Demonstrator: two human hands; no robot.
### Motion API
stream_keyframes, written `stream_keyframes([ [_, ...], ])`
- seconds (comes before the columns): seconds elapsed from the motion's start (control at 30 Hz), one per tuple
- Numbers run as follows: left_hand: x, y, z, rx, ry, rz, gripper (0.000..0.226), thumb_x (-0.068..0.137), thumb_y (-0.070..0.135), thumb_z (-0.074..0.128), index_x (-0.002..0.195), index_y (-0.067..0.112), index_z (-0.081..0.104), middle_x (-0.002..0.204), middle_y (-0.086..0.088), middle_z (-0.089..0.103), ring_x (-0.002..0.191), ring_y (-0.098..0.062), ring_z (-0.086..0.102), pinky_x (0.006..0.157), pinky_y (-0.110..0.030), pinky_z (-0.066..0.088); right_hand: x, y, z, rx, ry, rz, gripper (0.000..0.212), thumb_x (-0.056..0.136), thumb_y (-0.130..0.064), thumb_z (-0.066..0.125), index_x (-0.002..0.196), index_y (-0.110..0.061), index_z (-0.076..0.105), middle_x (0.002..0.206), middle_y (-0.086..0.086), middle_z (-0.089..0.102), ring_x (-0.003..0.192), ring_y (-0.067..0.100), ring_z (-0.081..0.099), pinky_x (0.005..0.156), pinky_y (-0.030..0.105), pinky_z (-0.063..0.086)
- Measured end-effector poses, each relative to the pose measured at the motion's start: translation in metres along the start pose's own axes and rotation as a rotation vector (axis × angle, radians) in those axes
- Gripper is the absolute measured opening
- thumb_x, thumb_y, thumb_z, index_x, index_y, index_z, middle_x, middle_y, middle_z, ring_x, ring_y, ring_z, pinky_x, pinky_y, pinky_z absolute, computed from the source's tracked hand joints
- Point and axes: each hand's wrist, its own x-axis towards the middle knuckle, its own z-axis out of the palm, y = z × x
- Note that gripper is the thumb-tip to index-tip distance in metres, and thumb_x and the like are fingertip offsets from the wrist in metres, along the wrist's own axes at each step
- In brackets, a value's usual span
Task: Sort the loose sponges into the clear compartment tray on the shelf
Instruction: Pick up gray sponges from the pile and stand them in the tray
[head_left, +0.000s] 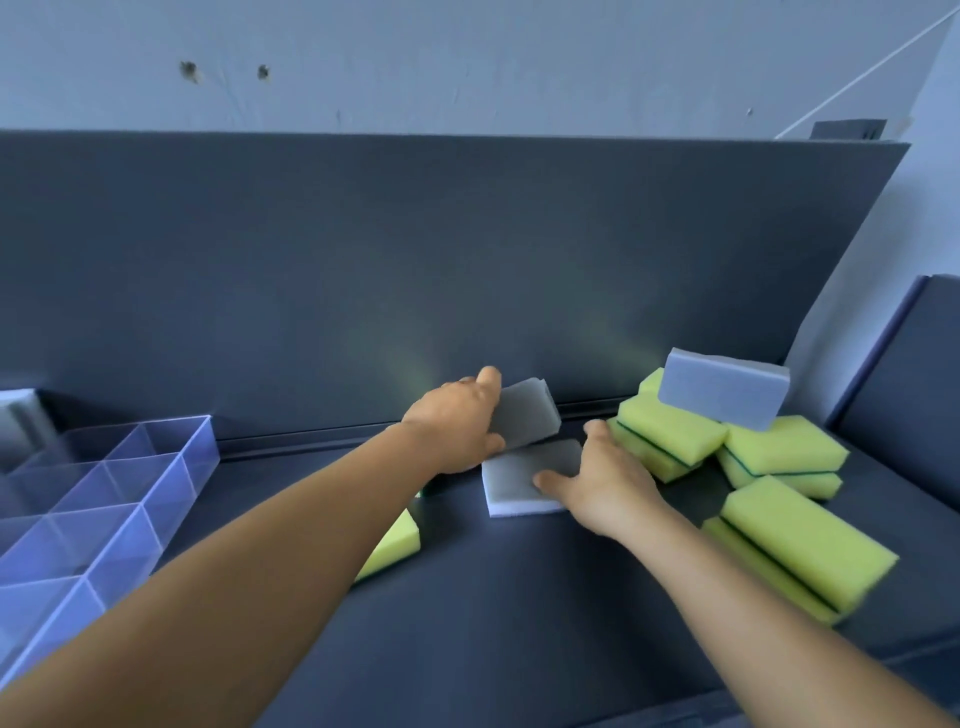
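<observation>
No text, label, brand, number or sign can be read anywhere in the head view.

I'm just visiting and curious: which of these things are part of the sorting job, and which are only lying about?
Part of the job:
- grey sponge gripped by the left hand
- grey sponge under the right hand
- grey sponge atop the pile
- yellow sponges
- clear compartment tray

Just there:
- dark shelf
- back panel
</observation>
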Motion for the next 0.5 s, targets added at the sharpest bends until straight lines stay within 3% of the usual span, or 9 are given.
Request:
stream_keyframes([
  [0.13,-0.006,-0.009,-0.006,-0.097,-0.009,-0.032,0.075,0.076,0.037,0.072,0.136,0.021,0.031,0.119,-0.004,0.044,0.096,-0.026,0.055,0.081,-0.039,0.051,-0.003,-0.005,-0.002,0.261,0.058,-0.034,0.077,0.076,-0.031,0.075,0.137,-0.014,0.032,0.134,0.01,0.041,0.105,0.026,0.052,0.079,0.029,0.041],
  [0.23,-0.013,-0.014,-0.007,-0.194,0.026,-0.012,0.05,0.078,0.04,0.069,0.118,0.018,0.047,0.106,-0.002,0.043,0.091,-0.027,0.057,0.081,-0.039,0.051,-0.007,-0.012,-0.009,0.298,0.133,-0.112,0.069,0.076,-0.024,0.074,0.136,-0.015,0.039,0.128,0.008,0.039,0.094,0.021,0.05,0.077,0.026,0.04],
  [0.33,-0.023,-0.021,-0.016,-0.287,0.177,-0.006,0.028,0.084,0.039,0.062,0.09,0.016,0.048,0.092,0.0,0.045,0.089,-0.024,0.053,0.073,-0.031,0.042,-0.013,-0.018,-0.023,0.28,0.204,-0.219,0.058,0.08,-0.018,0.068,0.133,-0.022,0.044,0.131,0.005,0.037,0.091,0.015,0.045,0.079,0.023,0.037],
  [0.4,-0.033,-0.027,-0.026,-0.323,0.284,-0.011,0.026,0.085,0.035,0.061,0.101,0.018,0.05,0.097,0.001,0.051,0.09,-0.022,0.052,0.073,-0.029,0.039,-0.019,-0.024,-0.03,0.268,0.233,-0.298,0.053,0.082,-0.016,0.063,0.131,-0.029,0.047,0.131,0.002,0.043,0.095,0.016,0.048,0.079,0.023,0.037],
  [0.5,-0.058,-0.038,-0.042,-0.422,0.318,-0.008,0.063,0.086,0.027,0.062,0.14,0.032,0.03,0.113,0.004,0.049,0.094,-0.019,0.052,0.078,-0.029,0.042,-0.031,-0.04,-0.033,0.276,0.26,-0.406,0.048,0.084,-0.014,0.059,0.126,-0.035,0.05,0.127,-0.004,0.052,0.107,0.019,0.052,0.081,0.027,0.039],
])
